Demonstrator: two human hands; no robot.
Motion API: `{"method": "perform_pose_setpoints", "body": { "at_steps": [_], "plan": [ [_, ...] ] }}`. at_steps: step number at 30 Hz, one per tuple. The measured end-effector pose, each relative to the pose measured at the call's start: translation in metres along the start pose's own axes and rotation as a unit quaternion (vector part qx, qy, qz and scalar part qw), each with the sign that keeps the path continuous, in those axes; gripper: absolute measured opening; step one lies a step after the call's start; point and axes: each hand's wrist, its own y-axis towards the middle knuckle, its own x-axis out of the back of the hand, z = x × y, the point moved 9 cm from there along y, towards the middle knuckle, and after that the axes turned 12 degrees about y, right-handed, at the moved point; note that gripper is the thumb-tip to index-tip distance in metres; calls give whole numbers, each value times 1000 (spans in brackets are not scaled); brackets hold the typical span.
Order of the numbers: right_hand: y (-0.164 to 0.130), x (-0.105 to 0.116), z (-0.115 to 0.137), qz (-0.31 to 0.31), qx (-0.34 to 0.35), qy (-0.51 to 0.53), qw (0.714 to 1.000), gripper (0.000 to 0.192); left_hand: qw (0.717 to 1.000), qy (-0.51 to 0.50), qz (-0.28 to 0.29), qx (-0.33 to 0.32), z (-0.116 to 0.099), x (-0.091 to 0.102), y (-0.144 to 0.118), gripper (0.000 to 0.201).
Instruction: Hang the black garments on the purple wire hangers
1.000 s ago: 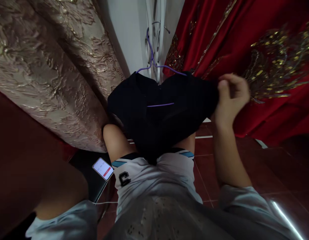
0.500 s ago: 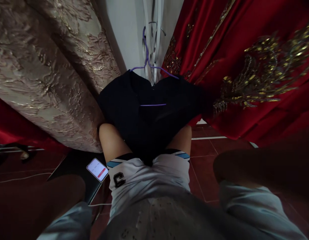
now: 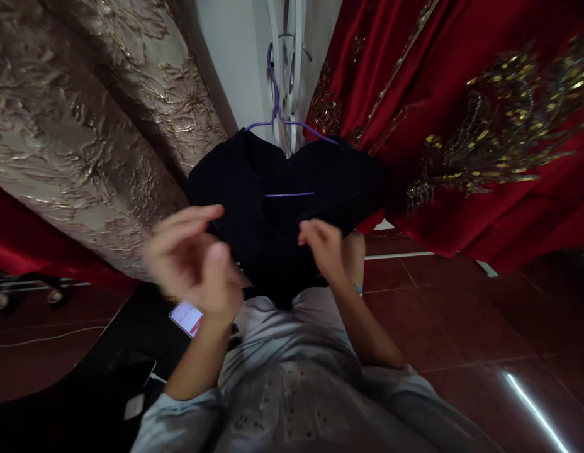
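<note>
On purple hanger (image 3: pixel 277 116): black garment (image 3: pixel 277 214), right hand (image 3: pixel 323 245) touching.

Black garment (image 3: pixel 273 214), purple hanger (image 3: pixel 277 113)

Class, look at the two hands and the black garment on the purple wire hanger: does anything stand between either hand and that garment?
Nothing visible does. The right hand is already at the black garment hanging on the purple wire hanger; the blurred left hand is raised beside its left edge.

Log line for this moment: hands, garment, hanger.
left hand: raised, blurred, grip unclear | right hand: at black garment lower front | purple hanger: inside garment, hung between curtains
</note>
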Motion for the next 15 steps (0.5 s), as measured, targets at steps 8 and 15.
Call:
{"method": "perform_pose_setpoints", "body": {
  "at_steps": [8, 15],
  "plan": [
    [4, -59, -152, 32, -277, -106, 954, 53, 989, -72, -16, 126, 120, -115, -21, 20],
    [4, -52, -152, 19, -275, -71, 959, 64, 987, -25, -82, 137, 114, -104, -6, 33]
  ]
}}
